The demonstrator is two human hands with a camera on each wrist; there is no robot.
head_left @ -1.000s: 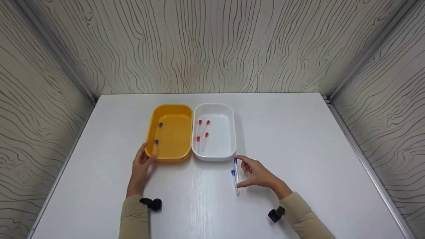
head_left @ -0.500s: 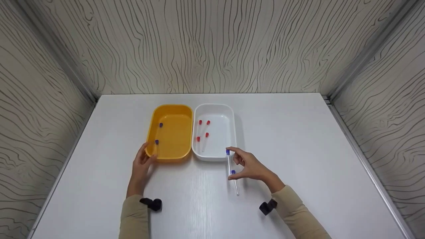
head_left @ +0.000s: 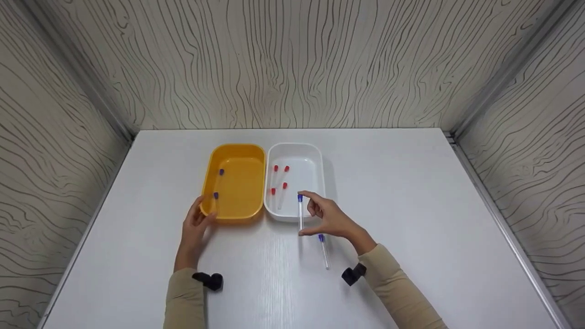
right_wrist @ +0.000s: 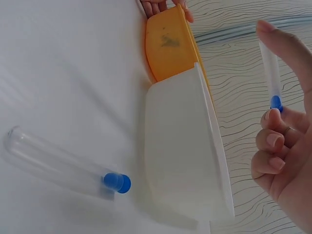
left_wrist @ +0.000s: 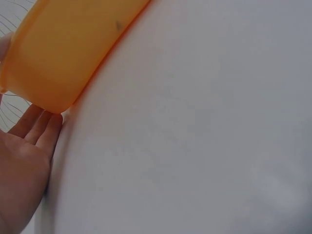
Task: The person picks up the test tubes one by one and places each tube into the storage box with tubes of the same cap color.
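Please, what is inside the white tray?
Four red-capped tubes lie inside the white tray. The right hand, holding a blue-capped tube, covers part of the tray's near end; anything behind it cannot be seen.

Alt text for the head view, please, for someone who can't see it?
Right hand pinching a blue-capped tube by its ends near a white tray holding four red-capped tubes. Left hand gripping a yellow tray holding two blue-capped tubes; another lies on the table.

Clear test tubes (head_left: 300, 218) are topped with blue caps (head_left: 300, 198) or red caps (head_left: 284, 185). The yellow-orange tub (head_left: 243, 187) is paired with a white tub (head_left: 305, 176). Cream walls (head_left: 292, 64) are patterned with dark, wavy wood-grain lines; the counter (head_left: 388, 187) is finished in white, sleeves (head_left: 185, 294) in beige.
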